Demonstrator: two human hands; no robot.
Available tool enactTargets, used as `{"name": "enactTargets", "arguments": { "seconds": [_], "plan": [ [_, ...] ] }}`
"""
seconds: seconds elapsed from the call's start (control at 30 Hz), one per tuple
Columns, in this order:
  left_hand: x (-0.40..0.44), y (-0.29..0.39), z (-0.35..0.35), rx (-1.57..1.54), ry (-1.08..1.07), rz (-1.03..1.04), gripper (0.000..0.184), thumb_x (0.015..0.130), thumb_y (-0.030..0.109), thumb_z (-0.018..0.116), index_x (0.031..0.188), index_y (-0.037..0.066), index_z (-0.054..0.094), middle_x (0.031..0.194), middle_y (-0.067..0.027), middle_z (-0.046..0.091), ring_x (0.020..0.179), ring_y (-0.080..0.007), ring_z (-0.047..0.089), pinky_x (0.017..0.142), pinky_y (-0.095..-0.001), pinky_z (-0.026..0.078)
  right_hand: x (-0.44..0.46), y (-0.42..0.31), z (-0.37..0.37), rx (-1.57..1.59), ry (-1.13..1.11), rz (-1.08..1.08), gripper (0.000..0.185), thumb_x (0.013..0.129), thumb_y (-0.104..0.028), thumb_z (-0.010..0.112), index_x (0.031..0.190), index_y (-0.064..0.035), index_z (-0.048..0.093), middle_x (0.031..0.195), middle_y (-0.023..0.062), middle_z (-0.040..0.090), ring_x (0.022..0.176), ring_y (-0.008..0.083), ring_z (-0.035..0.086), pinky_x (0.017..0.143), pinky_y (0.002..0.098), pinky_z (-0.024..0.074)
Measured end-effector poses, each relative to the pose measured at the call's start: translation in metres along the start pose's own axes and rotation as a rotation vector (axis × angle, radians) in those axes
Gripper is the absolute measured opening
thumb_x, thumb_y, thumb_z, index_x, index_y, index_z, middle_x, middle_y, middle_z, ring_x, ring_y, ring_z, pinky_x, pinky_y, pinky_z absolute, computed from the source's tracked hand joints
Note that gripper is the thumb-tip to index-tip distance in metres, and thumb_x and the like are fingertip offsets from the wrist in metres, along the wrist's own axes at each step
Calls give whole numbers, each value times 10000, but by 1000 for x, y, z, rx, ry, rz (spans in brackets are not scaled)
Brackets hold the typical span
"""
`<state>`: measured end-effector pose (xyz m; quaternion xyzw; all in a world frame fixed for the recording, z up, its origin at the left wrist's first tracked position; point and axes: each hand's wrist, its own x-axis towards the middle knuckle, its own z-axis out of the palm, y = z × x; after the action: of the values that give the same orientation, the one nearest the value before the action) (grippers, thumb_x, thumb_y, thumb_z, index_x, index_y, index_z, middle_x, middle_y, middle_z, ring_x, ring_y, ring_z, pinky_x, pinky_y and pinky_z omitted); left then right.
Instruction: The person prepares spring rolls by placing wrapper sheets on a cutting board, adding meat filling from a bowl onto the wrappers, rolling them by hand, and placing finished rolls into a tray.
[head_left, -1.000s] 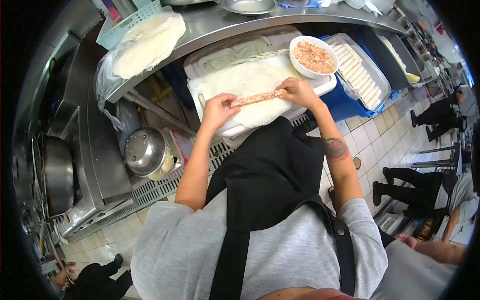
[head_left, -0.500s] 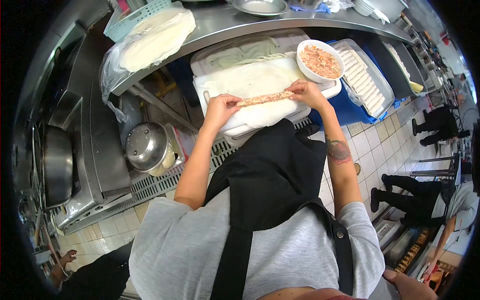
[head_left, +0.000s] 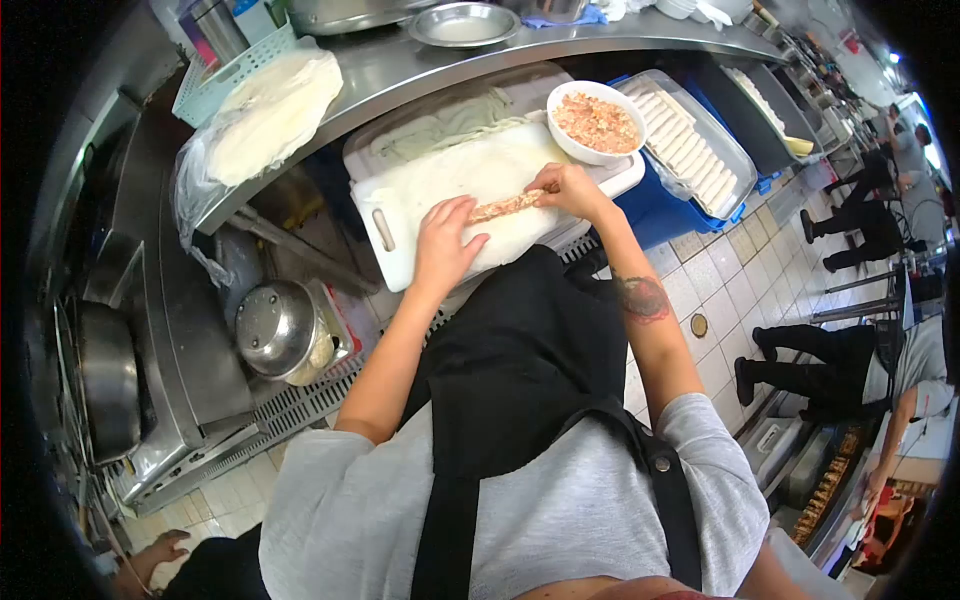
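A strip of orange, minced-looking filling lies across a thin pale dough wrapper on a white cutting board. My left hand rests at the strip's left end, fingers stretched out and thumb apart. At the other end, my right hand has its fingertips pinched together on the filling. Just beyond that hand stands a white bowl of the same chunky orange mixture. A folded pale green cloth lies behind the board.
Rows of white rolls fill a clear tray on a blue bin to the right. Round dough sheets hang over the steel counter's edge. A metal bowl sits low at left. Other people stand on the far right.
My left hand has let go of its pinch and spread its fingers beside the strip's end. The right hand still pinches the other end. The view has shifted to the right.
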<state>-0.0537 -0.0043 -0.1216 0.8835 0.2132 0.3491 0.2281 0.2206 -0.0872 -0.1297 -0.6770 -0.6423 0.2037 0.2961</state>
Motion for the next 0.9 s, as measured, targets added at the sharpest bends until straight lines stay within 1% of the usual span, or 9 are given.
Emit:
{"name": "enactTargets", "arguments": {
  "seconds": [0.1, 0.17, 0.2, 0.23, 0.3, 0.4, 0.6, 0.7, 0.9],
  "plan": [
    [41, 17, 28, 20, -173, 10, 501, 704, 156, 810, 1165, 24, 663, 1164, -155, 671, 1099, -349, 613, 959, -411, 486, 3, 7, -6, -118, -26, -102, 337, 726, -37, 781, 1056, -100, 754, 981, 77, 669, 829, 200, 640, 752, 335, 534],
    [61, 20, 59, -30, -226, 8, 476, 704, 128, 795, 1155, 36, 672, 1128, -171, 677, 1048, -357, 628, 927, -430, 498, -4, 10, -5, 1, -36, -44, 442, 721, -42, 780, 1155, -87, 712, 1019, 97, 687, 873, 197, 651, 785, 334, 550],
    [69, 22, 72, -45, -237, 40, 465, 703, 105, 788, 1151, 42, 679, 1108, -179, 678, 1024, -359, 634, 910, -436, 505, -8, 3, -8, 30, -10, 14, 588, 697, -49, 792, 1264, -61, 639, 1066, 112, 695, 935, 206, 661, 830, 335, 557],
    [74, 18, 85, -69, -278, 47, 430, 709, 91, 775, 1129, 46, 692, 1080, -182, 684, 1008, -359, 637, 900, -439, 506, -14, 3, -9, 233, 16, 71, 678, 672, -53, 806, 1315, -44, 593, 1108, 110, 697, 991, 213, 665, 852, 338, 558],
    [75, 17, 96, -81, -296, 68, 375, 721, 74, 756, 1093, 48, 711, 1027, -187, 692, 978, -361, 644, 882, -443, 508, -17, 7, -11, 101, 29, 76, 706, 645, -52, 822, 1314, -53, 596, 1120, 114, 700, 989, 218, 676, 852, 346, 560],
    [65, 10, 99, -62, -229, 68, 295, 755, 76, 731, 1048, 42, 729, 983, -188, 698, 935, -365, 656, 849, -440, 514, -19, 12, -8, 69, 78, 76, 676, 630, -63, 843, 1272, -54, 632, 1086, 127, 703, 967, 236, 689, 843, 353, 566],
    [46, 9, 55, 32, -256, -155, 188, 785, 81, 707, 955, 13, 745, 920, -183, 705, 867, -356, 670, 821, -428, 515, -25, 9, 0, 58, 123, 41, 619, 645, -64, 860, 1231, -48, 662, 1063, 138, 695, 956, 249, 691, 843, 340, 569],
    [31, -7, 38, 85, -166, -114, 198, 770, 92, 725, 946, 3, 746, 905, -178, 708, 845, -355, 671, 802, -421, 521, -28, 9, 4, 67, 170, 57, 631, 635, -54, 860, 1233, -47, 659, 1084, 138, 685, 965, 245, 687, 833, 339, 571],
    [7, -30, 8, -1, -85, -244, 250, 721, 77, 757, 955, -8, 749, 916, -177, 716, 845, -340, 678, 811, -389, 527, -52, 0, 18, 10, 329, -27, 604, 735, -120, 764, 1304, -23, 588, 1181, 174, 642, 1082, 340, 625, 971, 405, 492]
  ]
}}
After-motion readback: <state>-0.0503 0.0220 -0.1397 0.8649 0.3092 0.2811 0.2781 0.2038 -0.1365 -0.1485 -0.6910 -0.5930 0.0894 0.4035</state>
